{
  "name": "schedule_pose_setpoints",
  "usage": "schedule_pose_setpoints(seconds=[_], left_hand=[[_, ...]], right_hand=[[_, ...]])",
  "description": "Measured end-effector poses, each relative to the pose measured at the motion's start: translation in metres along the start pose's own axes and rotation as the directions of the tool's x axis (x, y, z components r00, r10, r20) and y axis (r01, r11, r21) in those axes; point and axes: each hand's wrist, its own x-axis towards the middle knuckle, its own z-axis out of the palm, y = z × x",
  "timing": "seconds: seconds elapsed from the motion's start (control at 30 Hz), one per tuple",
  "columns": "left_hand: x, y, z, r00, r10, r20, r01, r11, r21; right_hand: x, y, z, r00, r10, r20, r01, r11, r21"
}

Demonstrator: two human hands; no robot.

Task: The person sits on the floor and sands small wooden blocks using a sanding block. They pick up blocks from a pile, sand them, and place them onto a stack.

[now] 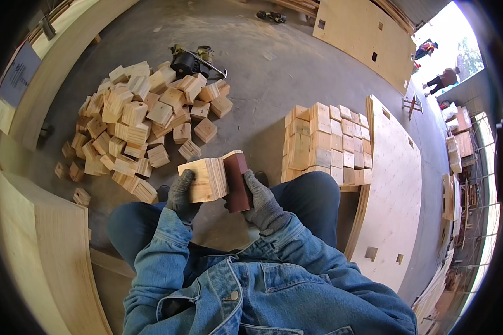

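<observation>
My left hand (183, 192), in a grey knitted glove, is closed on a pale plywood-edged wooden block (208, 180) held up between my knees. My right hand (264, 205), gloved the same way, grips what looks like a sanding block (238, 183) with a dark red-brown face and a pale wood edge at its top. The two pieces are side by side, touching or nearly so. A loose heap of similar wooden blocks (134, 114) lies on the floor ahead to the left. Ahead to the right, a neat stack of wooden blocks (320, 139) rises in rows.
Behind the heap lies a power tool (190, 60) beside a hammer-like tool (218, 71). Plywood sheets with square holes (394, 184) lean or lie at the right. Large wooden pieces (50, 245) stand close on my left. Other people (444, 80) are far off at the bright opening.
</observation>
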Motion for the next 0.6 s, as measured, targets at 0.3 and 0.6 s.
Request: schedule_pose_setpoints(seconds=[0.3,0.6], left_hand=[[-0.007,-0.009,0.023,0.991,-0.041,0.127,0.021,0.987,0.158],[0.001,-0.004,0.005,0.998,-0.06,-0.01,0.06,0.998,0.0]], right_hand=[[0.04,-0.01,-0.02,0.91,-0.415,0.008,0.385,0.835,-0.394],[0.01,0.004,0.001,0.889,-0.455,0.058,0.427,0.775,-0.466]])
